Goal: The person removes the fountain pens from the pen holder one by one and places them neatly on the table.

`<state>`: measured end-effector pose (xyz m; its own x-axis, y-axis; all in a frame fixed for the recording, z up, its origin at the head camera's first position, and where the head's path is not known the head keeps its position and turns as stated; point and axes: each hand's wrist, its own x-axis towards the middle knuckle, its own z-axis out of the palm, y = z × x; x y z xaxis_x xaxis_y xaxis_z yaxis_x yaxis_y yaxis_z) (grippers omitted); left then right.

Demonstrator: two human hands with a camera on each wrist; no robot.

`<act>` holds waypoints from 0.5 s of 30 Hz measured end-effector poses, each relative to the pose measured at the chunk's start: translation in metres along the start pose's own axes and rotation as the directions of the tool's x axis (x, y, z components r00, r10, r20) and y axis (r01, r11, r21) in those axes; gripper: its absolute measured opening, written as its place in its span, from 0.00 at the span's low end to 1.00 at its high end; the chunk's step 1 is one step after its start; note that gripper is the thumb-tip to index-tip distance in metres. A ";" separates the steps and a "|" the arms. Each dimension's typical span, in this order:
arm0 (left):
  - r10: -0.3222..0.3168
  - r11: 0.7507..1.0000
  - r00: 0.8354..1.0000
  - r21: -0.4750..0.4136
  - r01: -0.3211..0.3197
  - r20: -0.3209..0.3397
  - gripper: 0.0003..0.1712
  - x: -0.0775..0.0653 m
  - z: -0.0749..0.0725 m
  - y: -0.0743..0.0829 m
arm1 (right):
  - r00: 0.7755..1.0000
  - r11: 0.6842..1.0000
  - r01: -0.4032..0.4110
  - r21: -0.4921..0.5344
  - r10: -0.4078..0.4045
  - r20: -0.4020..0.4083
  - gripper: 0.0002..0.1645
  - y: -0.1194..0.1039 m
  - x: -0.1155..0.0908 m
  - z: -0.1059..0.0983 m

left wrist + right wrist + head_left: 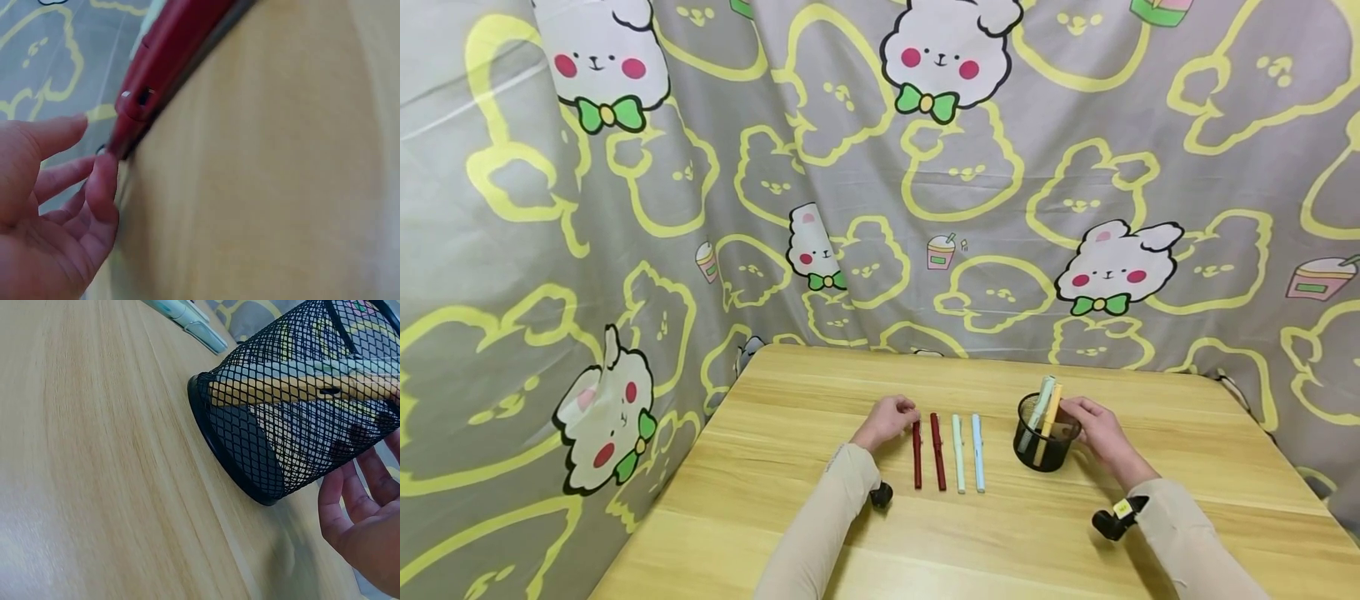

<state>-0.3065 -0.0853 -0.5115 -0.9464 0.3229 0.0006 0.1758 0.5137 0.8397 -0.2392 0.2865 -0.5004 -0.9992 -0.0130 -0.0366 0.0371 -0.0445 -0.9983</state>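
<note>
Two dark red pens (937,452), a light green pen (958,454) and a light blue pen (978,452) lie in a row on the table. My left hand (889,421) is at the far end of the leftmost red pen (169,62); in the left wrist view a fingertip touches it, with the thumb apart. A black mesh pen cup (1043,450) stands upright to the right. In it lean a pale green pen (1041,404) and a yellow pen (1050,412). My right hand (1101,429) is against the cup's right side, fingertips near the yellow pen; their hold is partly hidden.
The wooden table (737,500) ends at the back against a grey curtain (865,192) with cartoon rabbits. Each wrist carries a black camera (1116,518).
</note>
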 end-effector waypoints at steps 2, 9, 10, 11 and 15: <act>0.019 0.999 0.999 -0.026 -0.020 -0.028 0.17 0.001 -0.001 0.006 | 1.000 1.000 -0.003 -0.002 0.003 0.003 0.09 0.000 0.000 0.000; 0.119 0.990 0.988 -0.059 -0.125 -0.104 0.14 0.006 0.004 0.050 | 1.000 1.000 -0.009 -0.001 0.009 0.003 0.09 0.000 0.000 -0.001; 0.133 0.988 0.986 -0.066 -0.140 -0.097 0.14 0.007 0.007 0.056 | 1.000 1.000 -0.010 -0.004 0.010 -0.002 0.09 -0.001 0.000 -0.001; 0.147 0.986 0.985 -0.066 -0.153 -0.088 0.13 0.009 0.011 0.062 | 1.000 1.000 -0.012 -0.013 0.012 -0.001 0.09 -0.001 0.000 -0.001; 0.175 0.981 0.984 -0.080 -0.177 -0.028 0.12 0.018 0.027 0.079 | 1.000 0.999 -0.016 -0.033 0.016 -0.001 0.10 -0.001 0.000 -0.002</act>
<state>-0.3022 -0.0170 -0.4596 -0.9082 0.3856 0.1625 0.3180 0.3838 0.8669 -0.2394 0.2883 -0.4997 -0.9985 -0.0129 -0.0528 0.0529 -0.0117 -0.9985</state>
